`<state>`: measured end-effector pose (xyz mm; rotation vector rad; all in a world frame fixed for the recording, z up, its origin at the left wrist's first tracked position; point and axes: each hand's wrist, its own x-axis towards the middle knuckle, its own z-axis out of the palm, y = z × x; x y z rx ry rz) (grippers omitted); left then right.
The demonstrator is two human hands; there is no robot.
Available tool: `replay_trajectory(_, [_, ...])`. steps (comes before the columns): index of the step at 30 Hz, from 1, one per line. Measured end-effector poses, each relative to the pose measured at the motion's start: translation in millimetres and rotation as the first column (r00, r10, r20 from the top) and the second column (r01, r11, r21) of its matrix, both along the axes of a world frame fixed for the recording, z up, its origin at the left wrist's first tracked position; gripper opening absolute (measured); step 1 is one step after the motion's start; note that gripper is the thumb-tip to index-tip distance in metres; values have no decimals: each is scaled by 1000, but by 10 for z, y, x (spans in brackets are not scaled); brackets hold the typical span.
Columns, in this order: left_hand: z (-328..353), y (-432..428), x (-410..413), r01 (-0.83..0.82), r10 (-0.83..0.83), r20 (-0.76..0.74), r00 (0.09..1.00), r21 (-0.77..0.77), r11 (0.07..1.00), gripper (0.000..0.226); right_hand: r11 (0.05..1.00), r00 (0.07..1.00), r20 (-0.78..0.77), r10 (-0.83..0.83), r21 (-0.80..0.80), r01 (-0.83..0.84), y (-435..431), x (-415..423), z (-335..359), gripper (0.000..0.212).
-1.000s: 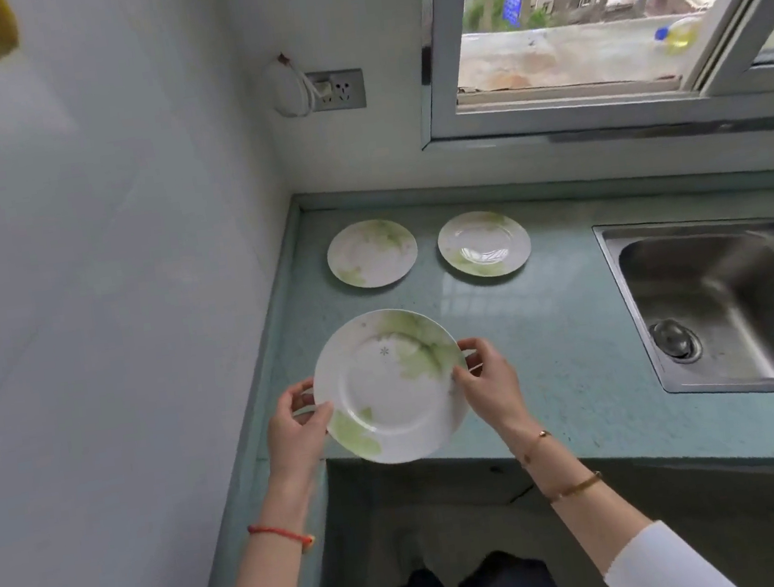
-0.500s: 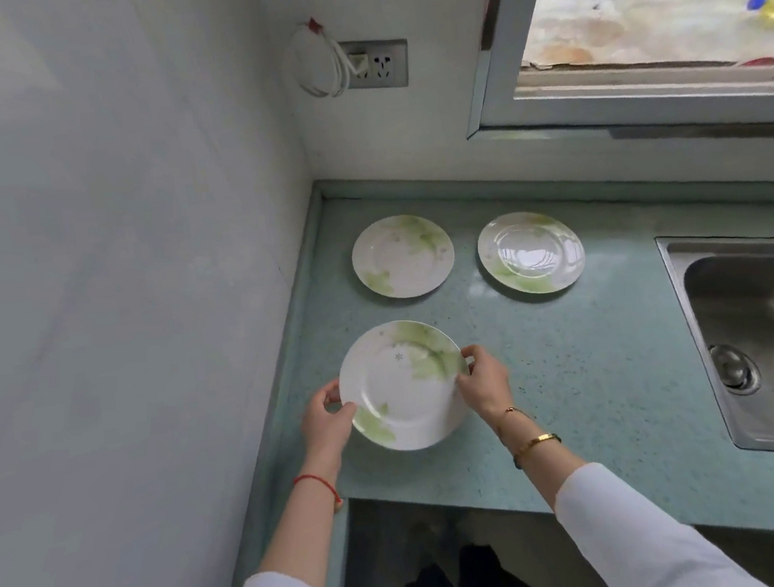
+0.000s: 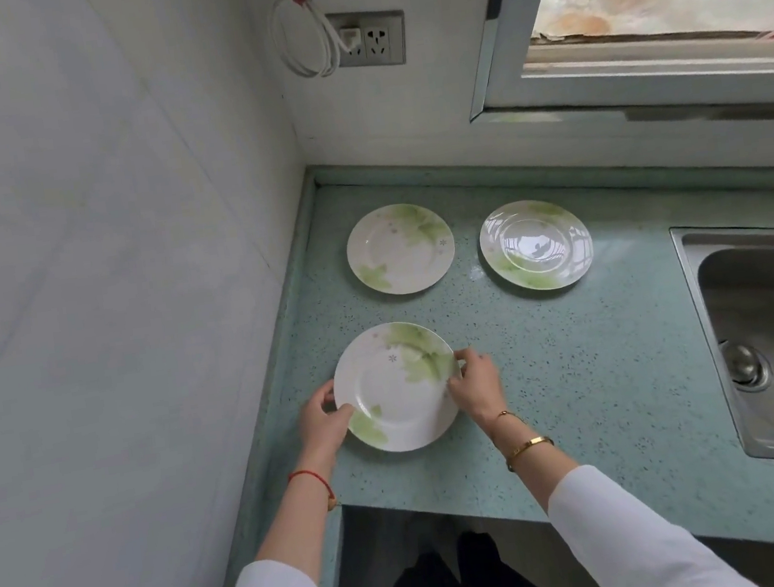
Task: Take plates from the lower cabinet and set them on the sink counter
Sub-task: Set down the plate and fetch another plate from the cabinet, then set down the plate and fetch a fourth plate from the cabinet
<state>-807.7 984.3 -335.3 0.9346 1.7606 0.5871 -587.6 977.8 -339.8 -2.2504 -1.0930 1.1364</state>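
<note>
In the head view, we work at a green counter (image 3: pixel 579 367) set into a corner, with a steel sink (image 3: pixel 771 343) at its right end. The near plate (image 3: pixel 396 387) sits low over the front left of the counter; we cannot tell whether its base is fully down or a shade above the surface. We judge it to be glazed ceramic: stiff, moderately heavy for its size, smooth enough to slip under a loose pinch, and liable to chip or crack if it strikes the hard counter or another plate. The rim is the correct place to hold it, at two opposite points, so the load balances and the plate stays level. That is the grip shown. The left hand (image 3: pixel 322 420) is curled on the left rim, thumb on top and fingers apparently underneath. The right hand (image 3: pixel 476 382) pinches the right rim in the same manner, fingers partly closed. Both hands grip the plate and nothing else. Two more plates lie flat farther back, apart from each other and from the near plate: the left plate (image 3: pixel 400 248) toward the corner, and the right plate (image 3: pixel 536 244) nearer the sink. In our judgement, the release calls for a gentle set-down before the fingers slide out.
</note>
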Motion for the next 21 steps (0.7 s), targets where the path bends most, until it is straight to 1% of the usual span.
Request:
replay_trajectory(8, [-48, 51, -46, -4, 5, 5, 1000, -35, 999, 60, 999, 998, -54, 34, 9, -34, -47, -26, -7, 50])
replay_trajectory(15, [-86, 66, -124, 36, -35, 12, 999, -50, 998, 61, 999, 996, -80, 34, 11, -33, -53, -61, 50, 55])
replay_trajectory(18, [-58, 41, -170, 14, -13, 11, 1000, -46, 999, 63, 999, 997, -62, 36, 11, -36, -90, -52, 96, 54])
replay_trajectory(21, [16, -26, -236, -23, 23, -32, 999, 12, 1000, 62, 998, 1000, -25, 4, 69, -3, -160, -22, 159, 49])
